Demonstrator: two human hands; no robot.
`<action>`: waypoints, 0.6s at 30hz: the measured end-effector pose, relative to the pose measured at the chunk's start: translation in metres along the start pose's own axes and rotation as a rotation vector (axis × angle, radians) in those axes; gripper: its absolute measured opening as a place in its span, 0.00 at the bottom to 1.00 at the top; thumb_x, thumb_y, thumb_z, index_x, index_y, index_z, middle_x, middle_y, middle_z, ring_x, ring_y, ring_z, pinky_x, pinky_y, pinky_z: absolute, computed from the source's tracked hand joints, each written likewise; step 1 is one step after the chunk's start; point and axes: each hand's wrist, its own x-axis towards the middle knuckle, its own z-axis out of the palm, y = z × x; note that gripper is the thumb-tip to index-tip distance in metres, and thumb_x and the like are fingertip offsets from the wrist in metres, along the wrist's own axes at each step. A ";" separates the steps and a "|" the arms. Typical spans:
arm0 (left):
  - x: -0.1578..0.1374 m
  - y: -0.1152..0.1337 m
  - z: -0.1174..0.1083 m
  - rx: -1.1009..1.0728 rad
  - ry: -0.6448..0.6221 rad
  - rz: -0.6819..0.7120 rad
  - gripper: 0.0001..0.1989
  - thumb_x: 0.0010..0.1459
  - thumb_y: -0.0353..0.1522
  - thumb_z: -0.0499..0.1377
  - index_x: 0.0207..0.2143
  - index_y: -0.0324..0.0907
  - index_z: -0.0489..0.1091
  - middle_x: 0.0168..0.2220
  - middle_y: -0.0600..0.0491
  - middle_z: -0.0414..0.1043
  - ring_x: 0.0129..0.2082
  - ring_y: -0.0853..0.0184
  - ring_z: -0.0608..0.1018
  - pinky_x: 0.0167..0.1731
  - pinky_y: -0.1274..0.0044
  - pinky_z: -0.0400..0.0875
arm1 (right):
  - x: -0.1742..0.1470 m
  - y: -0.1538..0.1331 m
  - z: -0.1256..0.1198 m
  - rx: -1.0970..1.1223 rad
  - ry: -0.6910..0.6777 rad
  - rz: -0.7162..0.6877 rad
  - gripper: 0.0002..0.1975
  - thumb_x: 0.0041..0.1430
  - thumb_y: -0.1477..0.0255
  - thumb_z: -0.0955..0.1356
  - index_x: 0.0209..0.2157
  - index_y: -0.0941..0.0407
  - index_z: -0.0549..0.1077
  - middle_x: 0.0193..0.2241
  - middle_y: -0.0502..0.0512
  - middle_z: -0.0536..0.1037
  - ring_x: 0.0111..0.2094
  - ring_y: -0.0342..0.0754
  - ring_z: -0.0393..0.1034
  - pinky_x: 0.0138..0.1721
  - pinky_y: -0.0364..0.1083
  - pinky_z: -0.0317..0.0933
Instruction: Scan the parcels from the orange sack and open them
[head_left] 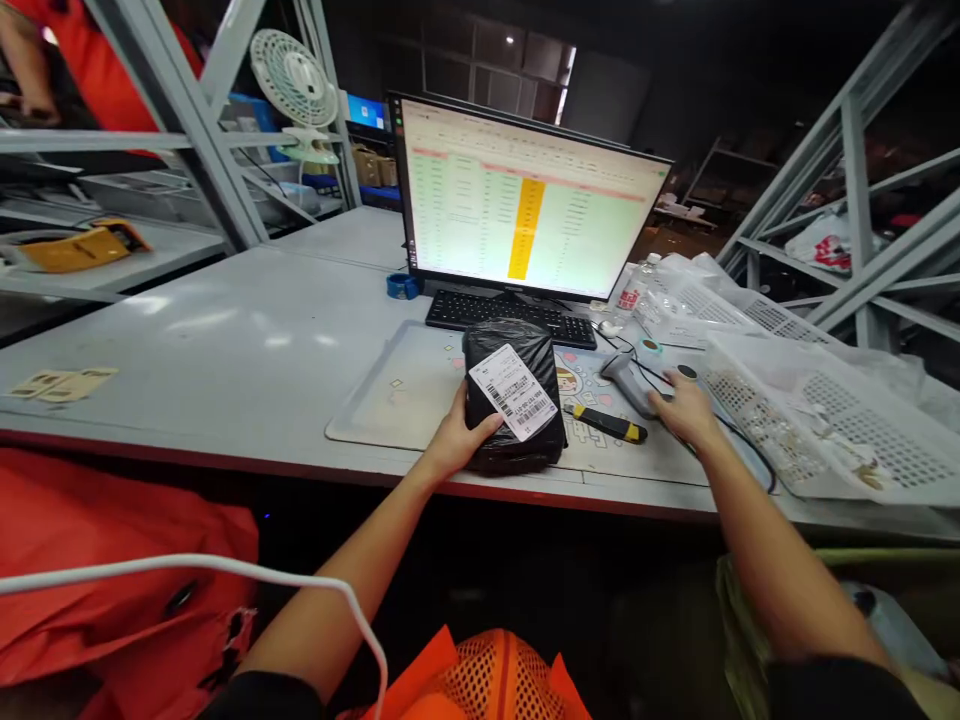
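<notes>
My left hand (pixel 459 440) grips a parcel (pixel 517 345) wrapped in black plastic by its lower left side, the thumb lying by the white label (pixel 515 392) with barcodes. The parcel is at the front edge of the desk, over a desk mat (pixel 382 400). To the right, my right hand (pixel 686 408) has its thumb and fingers on the rear end of a grey barcode scanner (pixel 628 380); part of the grip is hidden. Between the parcel and this hand lies a black and yellow utility knife (pixel 609 424).
Behind the parcel stand a keyboard (pixel 457 309) and a lit monitor (pixel 465 190). White plastic baskets (pixel 810 440) and a clear bottle (pixel 637 285) are on the right. A blue tape roll (pixel 403 287) sits left of the keyboard. A white cable (pixel 225 563) crosses over my left forearm.
</notes>
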 end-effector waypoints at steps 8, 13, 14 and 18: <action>-0.002 -0.002 0.002 0.019 0.214 -0.078 0.51 0.61 0.48 0.68 0.76 0.40 0.47 0.70 0.38 0.64 0.71 0.50 0.68 0.73 0.58 0.59 | 0.057 -0.077 0.058 -0.127 -0.142 0.193 0.30 0.65 0.69 0.69 0.63 0.73 0.70 0.60 0.84 0.74 0.63 0.73 0.70 0.60 0.61 0.67; -0.004 -0.003 0.004 0.022 0.367 -0.005 0.52 0.62 0.48 0.68 0.76 0.41 0.43 0.73 0.36 0.58 0.73 0.52 0.64 0.74 0.60 0.56 | 0.031 -0.078 -0.005 0.045 -0.284 0.023 0.20 0.65 0.59 0.70 0.47 0.62 0.81 0.34 0.65 0.83 0.36 0.58 0.80 0.36 0.50 0.72; -0.005 -0.003 0.004 0.024 0.375 0.002 0.52 0.62 0.48 0.68 0.76 0.41 0.42 0.73 0.36 0.58 0.74 0.53 0.63 0.75 0.61 0.55 | 0.017 -0.080 -0.024 0.146 -0.353 -0.090 0.19 0.64 0.58 0.70 0.44 0.59 0.81 0.29 0.59 0.81 0.30 0.53 0.77 0.30 0.47 0.70; -0.006 -0.002 0.004 0.033 0.365 0.003 0.53 0.62 0.46 0.69 0.77 0.41 0.41 0.73 0.36 0.57 0.74 0.53 0.62 0.75 0.61 0.53 | -0.045 -0.098 -0.084 0.357 -0.509 -0.461 0.17 0.54 0.55 0.77 0.38 0.53 0.83 0.30 0.53 0.81 0.32 0.52 0.77 0.32 0.46 0.72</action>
